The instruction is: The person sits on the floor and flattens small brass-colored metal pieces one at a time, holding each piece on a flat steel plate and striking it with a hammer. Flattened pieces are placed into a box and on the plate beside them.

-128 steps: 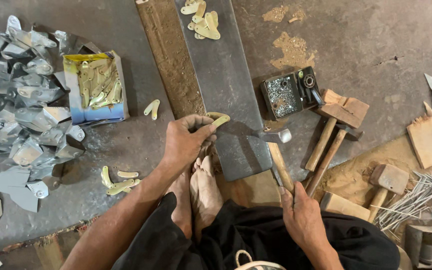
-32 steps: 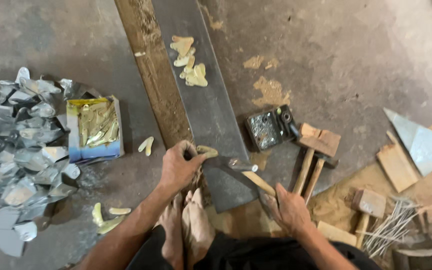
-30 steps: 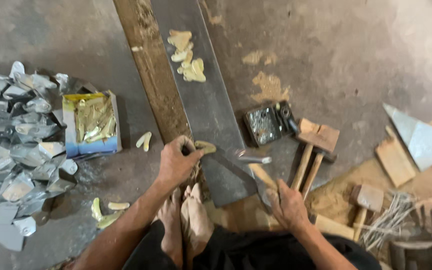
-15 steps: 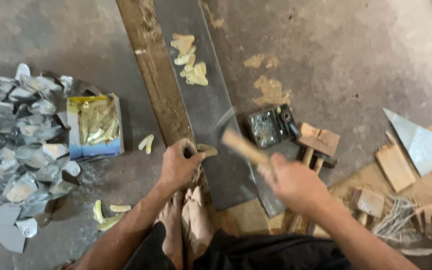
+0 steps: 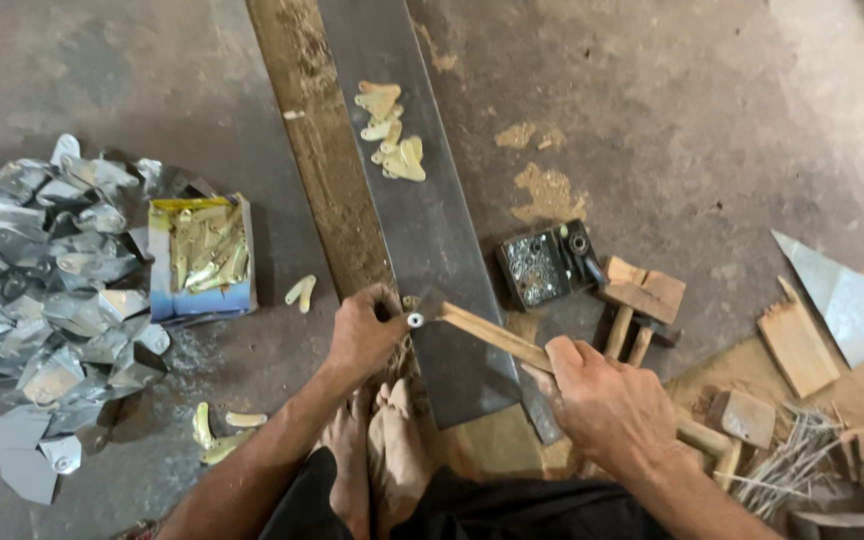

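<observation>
My left hand (image 5: 364,338) pinches a small brass-coloured piece at the near left edge of a long dark steel plate (image 5: 422,230). My right hand (image 5: 607,405) grips the wooden handle of a hammer (image 5: 492,337). Its head (image 5: 418,318) rests down on the piece right beside my left fingers. A heap of flat brass-coloured pieces (image 5: 392,140) lies farther up the plate. My bare feet (image 5: 382,460) sit just below my left hand.
A wooden plank (image 5: 307,150) runs along the plate's left side. To the left are a box of brass pieces (image 5: 202,258), silvery sheet scraps (image 5: 42,280) and loose pieces (image 5: 217,432). To the right lie a dark metal block (image 5: 544,265), wooden mallets (image 5: 642,300), wood blocks (image 5: 797,348).
Half a second ago the hammer was lifted above the plate. Now my right hand has swung it down onto the piece held by my left hand, which stayed in place.
</observation>
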